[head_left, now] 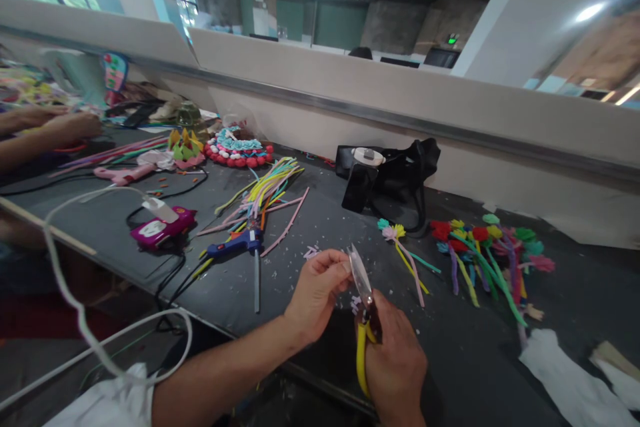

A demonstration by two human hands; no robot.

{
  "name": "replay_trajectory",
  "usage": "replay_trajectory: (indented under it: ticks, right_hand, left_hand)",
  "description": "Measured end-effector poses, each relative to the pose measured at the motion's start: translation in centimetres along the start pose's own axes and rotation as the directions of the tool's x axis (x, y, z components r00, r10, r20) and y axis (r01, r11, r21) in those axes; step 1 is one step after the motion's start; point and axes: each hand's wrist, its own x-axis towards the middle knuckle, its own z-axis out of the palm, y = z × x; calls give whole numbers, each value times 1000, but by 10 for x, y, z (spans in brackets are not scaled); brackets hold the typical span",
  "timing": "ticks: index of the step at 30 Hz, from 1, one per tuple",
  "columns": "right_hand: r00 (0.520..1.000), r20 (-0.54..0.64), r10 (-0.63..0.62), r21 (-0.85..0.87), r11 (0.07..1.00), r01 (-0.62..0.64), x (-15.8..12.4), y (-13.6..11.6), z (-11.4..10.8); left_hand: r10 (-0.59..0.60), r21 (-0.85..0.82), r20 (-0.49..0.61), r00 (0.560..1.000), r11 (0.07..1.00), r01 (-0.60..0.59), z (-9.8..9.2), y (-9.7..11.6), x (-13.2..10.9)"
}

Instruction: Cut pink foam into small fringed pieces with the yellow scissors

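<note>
My right hand [397, 363] grips yellow-handled scissors [364, 307] with the blades pointing up. My left hand [316, 293] is pinched at the blade tips on a small pale piece I cannot make out. Both hands hover over the dark table [320, 227] near its front edge. Small pale clippings [311, 253] lie on the table just behind my left hand. Finished pipe-cleaner flowers [487, 257] lie to the right, with two more flowers [400, 243] closer to the scissors.
A blue glue gun [235, 243] and loose pipe cleaners [265, 197] lie to the left. A pink glue gun [163, 227] and white cable [75, 293] sit further left. A black bag [390, 180] stands behind. Another person's hands [55, 127] work at far left. White cloth [570, 380] lies at right.
</note>
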Motion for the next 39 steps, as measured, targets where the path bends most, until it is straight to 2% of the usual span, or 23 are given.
replay_trajectory:
  ticks: [4, 11, 26, 31, 33, 35, 39]
  right_hand:
    - [999, 34, 40, 13, 999, -41, -2, 0, 1]
    - [999, 36, 27, 33, 999, -29, -2, 2, 1]
    - [996, 83, 42, 71, 996, -48, 1, 3, -3]
    - [1000, 27, 14, 64, 998, -16, 2, 4, -4]
    - [999, 41, 13, 74, 997, -16, 2, 5, -3]
    - [998, 54, 34, 85, 996, -38, 1, 6, -2]
    - [989, -7, 149, 148, 978, -146, 6, 5, -3]
  left_hand:
    - [11, -12, -3, 1000, 1000, -12, 1, 0, -1]
    - [7, 8, -4, 1000, 1000, -7, 0, 1, 0]
    - [107, 142, -8, 994, 984, -105, 3, 10, -1]
    - [137, 202, -6, 991, 970, -133, 2, 11, 0]
    - [147, 221, -2, 989, 965, -143, 0, 10, 0]
    - [158, 234, 5, 987, 960, -155, 0, 10, 0]
    - [172, 267, -8, 985, 950, -164, 0, 11, 0]
